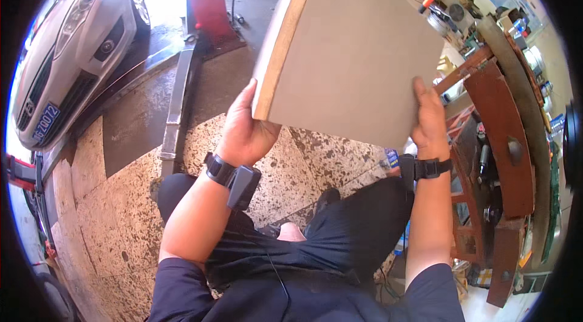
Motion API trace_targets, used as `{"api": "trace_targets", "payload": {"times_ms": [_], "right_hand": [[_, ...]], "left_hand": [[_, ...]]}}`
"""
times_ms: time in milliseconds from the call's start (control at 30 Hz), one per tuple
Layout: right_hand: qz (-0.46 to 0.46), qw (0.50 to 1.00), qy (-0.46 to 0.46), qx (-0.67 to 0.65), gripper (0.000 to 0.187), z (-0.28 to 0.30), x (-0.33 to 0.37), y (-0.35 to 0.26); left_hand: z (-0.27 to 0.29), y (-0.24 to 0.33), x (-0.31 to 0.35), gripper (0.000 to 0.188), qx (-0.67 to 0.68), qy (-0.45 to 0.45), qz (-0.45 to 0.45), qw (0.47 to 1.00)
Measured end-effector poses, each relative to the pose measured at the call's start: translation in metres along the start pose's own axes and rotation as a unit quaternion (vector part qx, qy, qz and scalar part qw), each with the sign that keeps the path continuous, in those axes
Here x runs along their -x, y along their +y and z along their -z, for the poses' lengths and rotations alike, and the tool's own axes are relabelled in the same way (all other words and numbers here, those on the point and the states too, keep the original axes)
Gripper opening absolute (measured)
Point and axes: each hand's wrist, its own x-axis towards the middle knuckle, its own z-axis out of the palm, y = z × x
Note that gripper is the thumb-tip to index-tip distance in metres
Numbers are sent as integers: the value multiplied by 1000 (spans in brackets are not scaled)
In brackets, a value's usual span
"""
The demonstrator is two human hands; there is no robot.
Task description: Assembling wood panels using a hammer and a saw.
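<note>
Both my hands hold up a large flat grey-brown panel (352,61) in front of me. A raw, yellowish wood edge runs along its left side, with a pale surface beyond it; I cannot tell whether it is a board or part of a drawer. At its lower left corner my left hand (246,133) grips it, thumb up along the edge and fingers partly hidden beneath. My right hand (430,118) clasps the right edge near the lower right corner, its other fingers mostly out of sight. The panel is tilted, its far end cut off by the top of the view.
On the left stands a silver car (85,54) beside a red lift post (209,0) with a metal lift arm (176,103) along the floor. To my right is a reddish-brown wooden workbench (501,133) crowded with tools and parts. The speckled floor (121,231) is worn.
</note>
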Motion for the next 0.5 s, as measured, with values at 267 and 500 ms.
{"api": "trace_targets", "payload": {"times_ms": [267,500], "right_hand": [[60,986,-46,150,53,-47,-10,3],[-109,982,0,156,44,-49,-18,42]], "left_hand": [[25,24,24,66,-421,186,27,887],[58,11,49,55,-646,182,-42,740]]}}
